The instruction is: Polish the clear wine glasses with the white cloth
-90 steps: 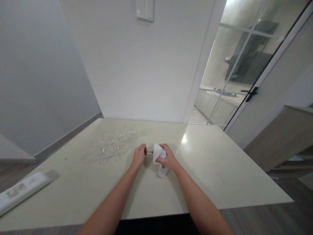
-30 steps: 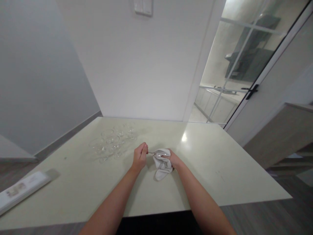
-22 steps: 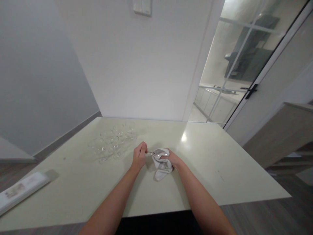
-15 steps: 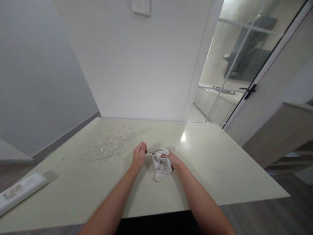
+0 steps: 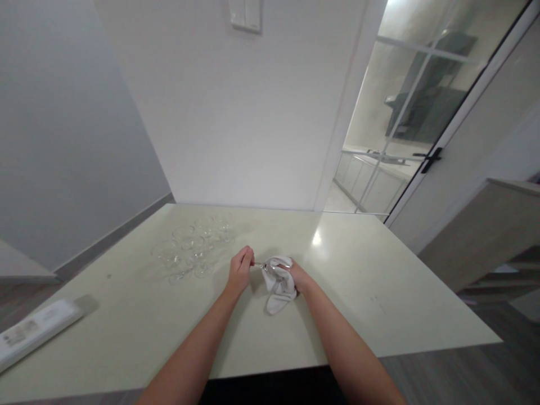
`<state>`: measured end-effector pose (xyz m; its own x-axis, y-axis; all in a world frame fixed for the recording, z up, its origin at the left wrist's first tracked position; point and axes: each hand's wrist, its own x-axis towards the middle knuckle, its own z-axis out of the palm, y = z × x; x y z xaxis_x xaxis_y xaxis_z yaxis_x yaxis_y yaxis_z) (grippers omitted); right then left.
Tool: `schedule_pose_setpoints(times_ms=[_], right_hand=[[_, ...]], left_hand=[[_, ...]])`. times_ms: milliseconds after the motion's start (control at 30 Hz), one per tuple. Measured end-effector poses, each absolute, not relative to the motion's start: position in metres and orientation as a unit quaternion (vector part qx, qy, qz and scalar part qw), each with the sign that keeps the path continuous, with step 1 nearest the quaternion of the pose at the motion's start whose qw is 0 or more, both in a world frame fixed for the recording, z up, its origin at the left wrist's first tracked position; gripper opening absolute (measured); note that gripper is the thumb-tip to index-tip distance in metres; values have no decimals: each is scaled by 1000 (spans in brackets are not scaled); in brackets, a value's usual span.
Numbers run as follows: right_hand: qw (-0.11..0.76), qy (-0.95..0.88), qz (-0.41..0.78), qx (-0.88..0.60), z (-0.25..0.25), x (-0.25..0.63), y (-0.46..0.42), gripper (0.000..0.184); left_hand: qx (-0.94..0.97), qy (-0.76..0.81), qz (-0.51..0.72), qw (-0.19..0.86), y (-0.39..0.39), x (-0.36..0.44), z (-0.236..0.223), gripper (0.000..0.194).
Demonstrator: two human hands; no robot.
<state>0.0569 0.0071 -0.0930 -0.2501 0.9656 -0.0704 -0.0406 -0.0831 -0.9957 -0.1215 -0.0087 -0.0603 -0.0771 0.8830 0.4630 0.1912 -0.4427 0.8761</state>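
My left hand [image 5: 241,265] is closed around the stem end of a clear stemmed glass [image 5: 262,265], which lies sideways over the table. Its bowl points right, into a white cloth [image 5: 280,291]. With fingers inside the bowl's mouth, my right hand [image 5: 296,274] holds the cloth in and around the glass; part of the cloth hangs below. The fingertips of that hand are hidden by cloth and glass. Several clear stemmed glasses [image 5: 194,247] stand grouped on the table to the left of my hands.
The pale, glossy table [image 5: 363,292] spreads under both arms. At its left edge lies a long white package [image 5: 39,326]. A white wall [image 5: 244,124] rises behind the table, and a glazed door with a black handle [image 5: 431,160] is at the right.
The right hand's fingers and the cloth have shifted slightly at the glass bowl. The left hand keeps its hold on the stem end, almost unmoved.
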Motion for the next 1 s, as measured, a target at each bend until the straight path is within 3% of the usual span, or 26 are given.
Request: schedule_pose_setpoints(times_ms=[100, 300, 433, 733, 833, 1000], right_hand=[[424, -496, 593, -471, -91, 56, 6, 45], [405, -568, 621, -357, -83, 57, 3, 32], [432, -547, 619, -363, -86, 56, 4, 30], [495, -345, 738, -303, -76, 45, 5, 51], [553, -366, 677, -320, -77, 41, 4, 40], [614, -398, 617, -290, -76, 42, 4, 22]], left_hand=[[603, 451, 590, 291, -9, -121, -60, 41], [592, 473, 586, 286, -7, -121, -62, 43], [573, 475, 586, 320, -4, -120, -64, 42], [332, 464, 660, 489, 9, -121, -64, 34], [382, 450, 639, 493, 7, -117, -67, 32], [571, 380, 485, 542, -7, -99, -68, 31]])
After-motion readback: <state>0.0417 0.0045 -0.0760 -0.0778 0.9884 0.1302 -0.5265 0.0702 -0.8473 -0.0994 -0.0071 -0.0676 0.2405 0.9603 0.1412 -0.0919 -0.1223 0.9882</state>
